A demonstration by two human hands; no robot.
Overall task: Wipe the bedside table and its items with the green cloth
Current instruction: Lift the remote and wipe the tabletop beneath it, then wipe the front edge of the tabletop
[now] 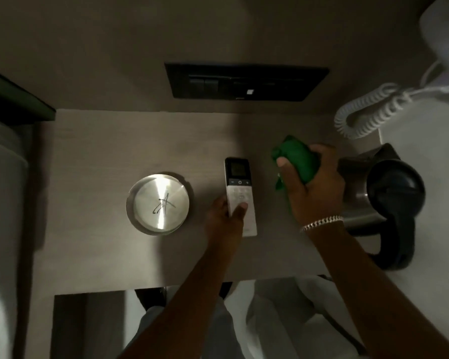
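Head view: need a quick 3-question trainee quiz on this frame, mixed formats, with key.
1. True or false: the right hand grips the green cloth bunched up.
2. The left hand holds the: A) round metal dish B) remote C) kettle
3. Fill in: the round metal dish sits to the ____ of the remote in the picture.

Key: 1 true; 2 B; 3 left. The kettle stands untouched at the bedside table's right end.
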